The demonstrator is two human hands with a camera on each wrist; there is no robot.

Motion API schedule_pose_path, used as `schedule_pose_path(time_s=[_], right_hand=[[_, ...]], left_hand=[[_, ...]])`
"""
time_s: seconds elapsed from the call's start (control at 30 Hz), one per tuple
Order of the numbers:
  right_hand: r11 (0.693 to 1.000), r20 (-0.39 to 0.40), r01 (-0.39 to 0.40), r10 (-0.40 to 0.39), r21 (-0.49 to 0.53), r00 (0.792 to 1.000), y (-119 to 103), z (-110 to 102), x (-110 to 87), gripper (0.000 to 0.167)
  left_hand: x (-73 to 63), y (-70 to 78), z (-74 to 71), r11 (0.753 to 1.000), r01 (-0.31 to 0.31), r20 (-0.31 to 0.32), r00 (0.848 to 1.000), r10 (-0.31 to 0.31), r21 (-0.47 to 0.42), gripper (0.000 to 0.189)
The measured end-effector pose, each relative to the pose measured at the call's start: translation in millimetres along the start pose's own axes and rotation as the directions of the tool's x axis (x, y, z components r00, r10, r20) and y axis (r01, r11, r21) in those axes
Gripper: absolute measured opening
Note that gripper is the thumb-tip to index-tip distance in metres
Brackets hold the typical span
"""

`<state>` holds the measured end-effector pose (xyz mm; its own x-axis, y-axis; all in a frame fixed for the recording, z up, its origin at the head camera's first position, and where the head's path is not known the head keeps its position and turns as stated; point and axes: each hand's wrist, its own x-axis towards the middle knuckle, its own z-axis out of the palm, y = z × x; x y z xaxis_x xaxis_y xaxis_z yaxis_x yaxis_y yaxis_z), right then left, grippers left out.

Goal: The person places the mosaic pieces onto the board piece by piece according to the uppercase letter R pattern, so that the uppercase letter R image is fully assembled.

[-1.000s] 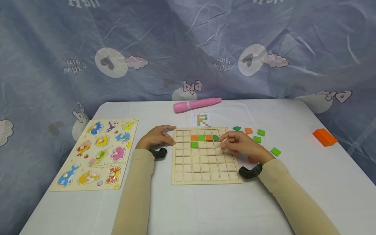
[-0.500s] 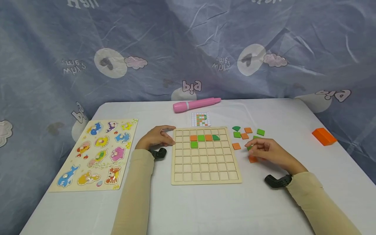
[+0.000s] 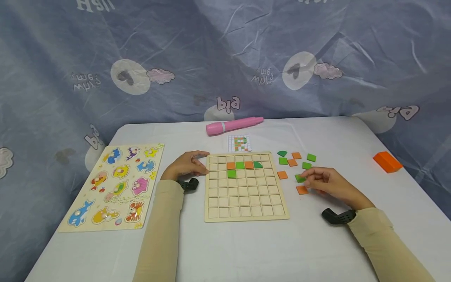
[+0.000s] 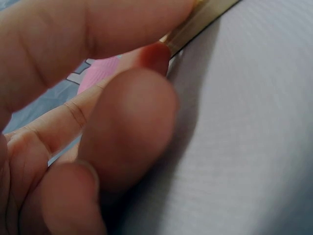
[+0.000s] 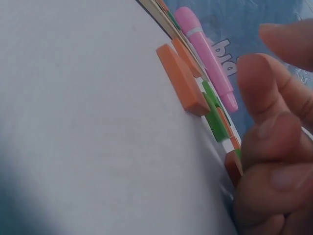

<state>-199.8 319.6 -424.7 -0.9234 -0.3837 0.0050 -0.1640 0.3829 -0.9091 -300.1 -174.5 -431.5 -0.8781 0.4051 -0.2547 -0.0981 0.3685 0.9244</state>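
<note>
head view: one wooden grid board mid-table, bearing five pieces toward its far side: two orange squares, two green squares, one green quarter-round. right of it, nine loose tiles visible: four orange, four green, one quarter-round. left hand relaxed, fingertips at board's left edge. right hand loosely curled, narrow thumb-index gap, holding nothing, beside near green tile. backdrop cloth reads "why?", "me?", flipped.

I see wide room on the near table, between the two sleeves. Toward the right, loose tiles obstruct the way between grid board and right hand; beyond this hand, a passage reaches the orange block. Left hand obstructs the board's left side.
</note>
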Motion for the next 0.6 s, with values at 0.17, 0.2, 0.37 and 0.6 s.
schedule_pose_path(time_s=[0.17,0.2,0.37,0.6], right_hand=[[1.000,0.036,0.012,-0.011,-0.012,0.999,4,-3,-3.2,0.025],[1.000,0.043,0.011,-0.011,-0.015,0.999,5,-4,-3.6,0.025],[0.999,0.078,0.007,-0.004,-0.037,0.997,9,-7,-5.1,0.023],[0.997,0.089,0.034,-0.027,-0.074,0.996,12,-7,-6.1,0.024]], left_hand=[[1.1,-0.3,-0.1,1.000,0.001,-0.006,1.000,-0.001,0.014,0.080],[1.5,-0.7,-0.1,1.000,0.000,-0.006,1.000,0.000,0.017,0.080],[1.1,-1.6,-0.2,1.000,-0.004,-0.008,1.000,0.005,0.031,0.080],[0.9,-0.3,0.1,0.999,-0.006,-0.009,1.000,0.006,0.036,0.079]])
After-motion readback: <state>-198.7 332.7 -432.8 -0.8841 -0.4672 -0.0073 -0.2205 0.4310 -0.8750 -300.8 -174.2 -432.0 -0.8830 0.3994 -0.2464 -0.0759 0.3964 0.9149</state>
